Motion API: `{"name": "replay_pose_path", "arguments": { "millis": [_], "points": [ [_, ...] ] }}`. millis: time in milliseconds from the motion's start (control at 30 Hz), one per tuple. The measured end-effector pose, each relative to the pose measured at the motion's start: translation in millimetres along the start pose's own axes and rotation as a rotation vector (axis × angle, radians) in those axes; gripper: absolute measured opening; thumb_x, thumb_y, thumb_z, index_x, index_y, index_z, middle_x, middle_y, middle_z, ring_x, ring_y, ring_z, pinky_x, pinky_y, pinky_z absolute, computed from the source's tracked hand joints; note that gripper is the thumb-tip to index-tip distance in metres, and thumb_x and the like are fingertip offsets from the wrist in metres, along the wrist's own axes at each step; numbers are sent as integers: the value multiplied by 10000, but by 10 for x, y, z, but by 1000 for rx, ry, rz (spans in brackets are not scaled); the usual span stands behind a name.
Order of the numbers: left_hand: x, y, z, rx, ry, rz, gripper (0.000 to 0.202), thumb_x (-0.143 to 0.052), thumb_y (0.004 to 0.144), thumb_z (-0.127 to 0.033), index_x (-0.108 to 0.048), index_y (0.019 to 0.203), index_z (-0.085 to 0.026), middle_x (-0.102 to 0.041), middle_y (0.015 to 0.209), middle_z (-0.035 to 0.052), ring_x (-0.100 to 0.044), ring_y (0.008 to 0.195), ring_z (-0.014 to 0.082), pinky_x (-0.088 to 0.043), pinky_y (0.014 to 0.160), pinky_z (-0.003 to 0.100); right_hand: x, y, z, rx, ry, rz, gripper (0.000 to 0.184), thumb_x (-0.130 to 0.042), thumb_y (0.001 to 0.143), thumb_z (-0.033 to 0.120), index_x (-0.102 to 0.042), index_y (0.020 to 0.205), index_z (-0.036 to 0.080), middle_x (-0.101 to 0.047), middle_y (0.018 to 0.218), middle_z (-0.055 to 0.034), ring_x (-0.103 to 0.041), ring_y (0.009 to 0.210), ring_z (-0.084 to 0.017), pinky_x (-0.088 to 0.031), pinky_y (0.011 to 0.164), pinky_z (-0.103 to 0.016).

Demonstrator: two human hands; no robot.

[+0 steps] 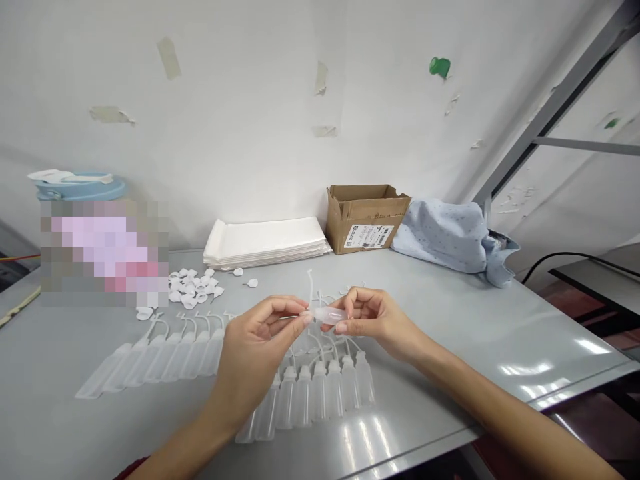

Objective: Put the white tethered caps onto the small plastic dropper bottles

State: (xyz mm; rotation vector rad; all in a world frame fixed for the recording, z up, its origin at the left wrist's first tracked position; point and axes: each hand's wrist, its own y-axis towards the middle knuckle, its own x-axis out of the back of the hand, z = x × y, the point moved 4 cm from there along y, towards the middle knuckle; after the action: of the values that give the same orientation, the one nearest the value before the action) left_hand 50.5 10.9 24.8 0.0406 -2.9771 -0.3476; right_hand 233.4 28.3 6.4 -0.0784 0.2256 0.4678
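Bright, even light washed the pale wall (250,87) and left streaks of glare on the gray tabletop (475,320), while shadow darkened the lower right and blocky pixelation (105,247) obscured a patch at left.

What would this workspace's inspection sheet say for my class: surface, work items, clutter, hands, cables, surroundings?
Surface: grey table, glossy, reflecting light.
Work items: translucent bottle, held; similar bottles in two rows; loose white caps.
Clutter: white paper stack, cardboard box, blue cloth.
Hands: left hand pinches the bottle's neck end; right hand holds its other end.
Cables: black cable at right; thin wire at left.
Surroundings: white wall with tape scraps.
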Motion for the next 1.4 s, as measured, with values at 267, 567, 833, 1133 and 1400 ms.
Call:
{"name": "replay_pose_path", "arguments": {
  "millis": [267, 567, 833, 1133, 1400],
  "points": [
    [11, 19, -24, 13, 35, -37, 55, -727, 684, -257, -696, 699, -214, -740, 804, 15, -714, 748, 180, -609, 678, 247, -72, -16, -57, -56, 29, 99, 262, -763, 718, 158, -503, 698, 174, -725, 796, -36, -718, 880, -201, -534, 706, -259],
    [-15, -6, 4, -38, 77, 48, 41, -665, 739, -227, -706, 739, -227, -716, 724, -2, -693, 677, 165, -604, 609, 241, -103, -33, -51, -83, -14, 89, 297, -801, 672, 220, -509, 671, 169, -724, 795, -44, -721, 854, -224, -547, 686, -285],
    [-61, -54, -30, -132, 77, 109, 113, -621, 798, -237, -719, 853, -241, -701, 921, 21, -673, 844, 169, -611, 763, 273, -71, -28, -51, -48, -26, 45, 289, -786, 693, 221, -501, 680, 178, -723, 796, -34, -716, 860, -205, -556, 714, -295],
    [-71, -58, -40, -193, 102, 106, 117, -601, 814, -264, -716, 835, -259, -682, 905, 33, -654, 878, 188, -598, 723, 267, -88, -36, -56, -76, -2, 48, 325, -804, 670, 210, -485, 721, 185, -722, 765, -21, -721, 828, -200, -548, 689, -282],
    [-60, -23, -20, -54, 23, 197, 138, -604, 822, -309, -728, 824, -248, -671, 911, 38, -642, 877, 187, -561, 735, 260, -100, -51, -46, -101, 4, 44, 327, -800, 673, 198, -475, 704, 175, -723, 750, -32, -725, 800, -203, -517, 670, -259]
  ]
}}
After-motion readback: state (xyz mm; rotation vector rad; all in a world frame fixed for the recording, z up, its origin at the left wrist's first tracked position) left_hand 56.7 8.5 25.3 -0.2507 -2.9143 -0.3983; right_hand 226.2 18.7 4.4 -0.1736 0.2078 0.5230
